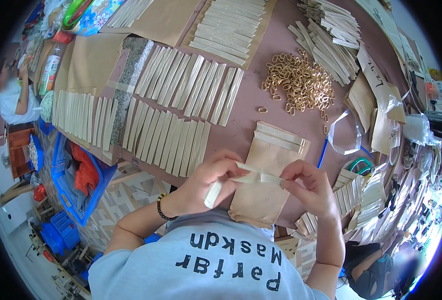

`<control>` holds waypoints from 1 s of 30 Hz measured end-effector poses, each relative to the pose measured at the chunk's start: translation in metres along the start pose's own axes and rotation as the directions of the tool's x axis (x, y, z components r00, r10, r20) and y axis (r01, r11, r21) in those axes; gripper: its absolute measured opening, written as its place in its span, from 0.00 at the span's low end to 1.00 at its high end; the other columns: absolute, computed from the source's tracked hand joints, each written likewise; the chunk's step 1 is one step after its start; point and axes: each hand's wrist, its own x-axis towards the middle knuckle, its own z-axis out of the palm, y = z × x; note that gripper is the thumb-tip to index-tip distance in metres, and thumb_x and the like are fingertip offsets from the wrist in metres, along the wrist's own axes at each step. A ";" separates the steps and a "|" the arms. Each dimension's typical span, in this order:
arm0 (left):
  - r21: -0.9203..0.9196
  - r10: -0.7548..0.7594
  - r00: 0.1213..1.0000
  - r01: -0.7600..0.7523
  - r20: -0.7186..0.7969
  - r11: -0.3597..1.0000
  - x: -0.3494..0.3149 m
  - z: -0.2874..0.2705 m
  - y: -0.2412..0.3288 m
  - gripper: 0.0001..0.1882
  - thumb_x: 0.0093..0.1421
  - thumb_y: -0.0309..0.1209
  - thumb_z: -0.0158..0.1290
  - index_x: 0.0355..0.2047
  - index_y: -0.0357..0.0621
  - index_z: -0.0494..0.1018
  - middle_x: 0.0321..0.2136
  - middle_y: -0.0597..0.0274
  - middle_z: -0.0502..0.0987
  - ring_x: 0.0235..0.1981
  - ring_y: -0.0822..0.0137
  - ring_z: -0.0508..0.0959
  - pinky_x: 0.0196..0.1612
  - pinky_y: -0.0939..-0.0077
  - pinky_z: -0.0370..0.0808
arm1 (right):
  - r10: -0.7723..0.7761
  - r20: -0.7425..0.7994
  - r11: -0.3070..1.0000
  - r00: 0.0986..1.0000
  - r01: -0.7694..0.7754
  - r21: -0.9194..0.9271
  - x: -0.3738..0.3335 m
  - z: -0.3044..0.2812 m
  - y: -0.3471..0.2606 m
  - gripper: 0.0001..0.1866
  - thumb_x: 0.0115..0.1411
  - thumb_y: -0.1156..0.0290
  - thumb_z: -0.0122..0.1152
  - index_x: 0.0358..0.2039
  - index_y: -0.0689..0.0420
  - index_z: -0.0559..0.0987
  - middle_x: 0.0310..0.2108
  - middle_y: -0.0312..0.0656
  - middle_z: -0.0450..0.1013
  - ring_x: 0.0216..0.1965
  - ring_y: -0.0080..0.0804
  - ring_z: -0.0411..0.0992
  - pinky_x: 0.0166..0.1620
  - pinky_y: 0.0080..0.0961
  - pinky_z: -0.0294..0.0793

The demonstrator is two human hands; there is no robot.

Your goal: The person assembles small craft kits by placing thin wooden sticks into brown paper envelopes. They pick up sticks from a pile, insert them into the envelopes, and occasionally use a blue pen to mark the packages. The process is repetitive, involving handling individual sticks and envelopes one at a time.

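My left hand (213,180) is closed on cream-coloured strips, one end sticking out below its fingers. A cream strip (262,177) stretches from it to my right hand (308,187), whose thumb and fingers pinch the far end. Both hands are raised over a brown paper sheet (258,200) at the table's near edge. Along that sheet's far end lie a few pale strips (281,138), side by side. Beyond it, to the right, is a heap of gold oval rings (301,85), with a single ring (263,110) lying apart on its left.
Rows of pale strips (166,135) cover the table's left side; more lie on a brown sheet (253,50) at the back. Loose strips (331,45) are piled back right. Green-handled scissors (359,165) sit right of my right hand. A blue basket (81,185) stands lower left. Other people are at both sides.
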 end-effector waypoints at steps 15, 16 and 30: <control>0.403 0.282 0.959 -0.269 0.029 0.875 0.012 -0.010 -0.003 0.12 0.53 0.20 0.57 0.38 0.39 0.71 0.35 0.53 0.76 0.28 0.59 0.78 0.32 0.70 0.74 | 0.154 0.208 0.987 0.966 -0.159 0.006 -0.008 -0.003 -0.007 0.07 0.60 0.80 0.59 0.40 0.66 0.76 0.32 0.40 0.77 0.35 0.22 0.75 0.39 0.18 0.75; 0.511 0.336 0.940 -0.259 -0.062 0.820 0.012 -0.018 -0.007 0.11 0.55 0.20 0.54 0.38 0.40 0.69 0.33 0.53 0.76 0.26 0.60 0.76 0.30 0.72 0.73 | 0.133 0.231 0.990 0.964 -0.120 -0.069 -0.009 -0.013 -0.004 0.08 0.60 0.80 0.59 0.40 0.66 0.76 0.32 0.40 0.77 0.34 0.22 0.75 0.38 0.18 0.75; 0.617 0.265 0.948 -0.317 0.178 0.720 0.004 0.023 -0.015 0.18 0.50 0.25 0.57 0.41 0.43 0.67 0.51 0.48 0.67 0.55 0.49 0.68 0.60 0.44 0.58 | 0.208 -0.045 0.971 0.977 -0.200 0.128 0.031 -0.021 0.009 0.06 0.62 0.75 0.58 0.37 0.64 0.77 0.26 0.36 0.75 0.27 0.19 0.75 0.29 0.16 0.72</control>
